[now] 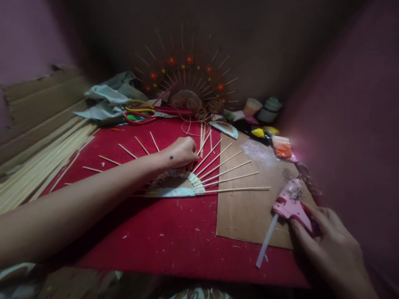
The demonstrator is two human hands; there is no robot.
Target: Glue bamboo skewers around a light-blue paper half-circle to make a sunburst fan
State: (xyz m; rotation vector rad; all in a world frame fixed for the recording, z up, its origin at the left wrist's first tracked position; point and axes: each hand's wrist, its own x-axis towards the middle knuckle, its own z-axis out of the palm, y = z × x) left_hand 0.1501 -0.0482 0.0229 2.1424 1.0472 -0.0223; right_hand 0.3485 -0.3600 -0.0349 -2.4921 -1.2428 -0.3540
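Note:
My left hand (184,152) is closed at the upper edge of a half-round base (174,192) wrapped in pale cloth, its fingers pinched near the foot of one thin wooden stick (204,143). Several such sticks fan outward from the base, and my forearm crosses over those on the left. At the right, my right hand (333,241) has its fingers around the handle of a pink glue gun (291,207). A translucent glue stick (267,241) juts from its back end, and the nozzle points away from me, over the cardboard.
Cardboard (240,211) lies on the red table (140,236). Long sticks (40,166) are piled left. Behind are scissors (140,113), twine (190,104), a cup (252,107), clay packets (283,147) and a finished flowered sunburst (187,68) against the wall.

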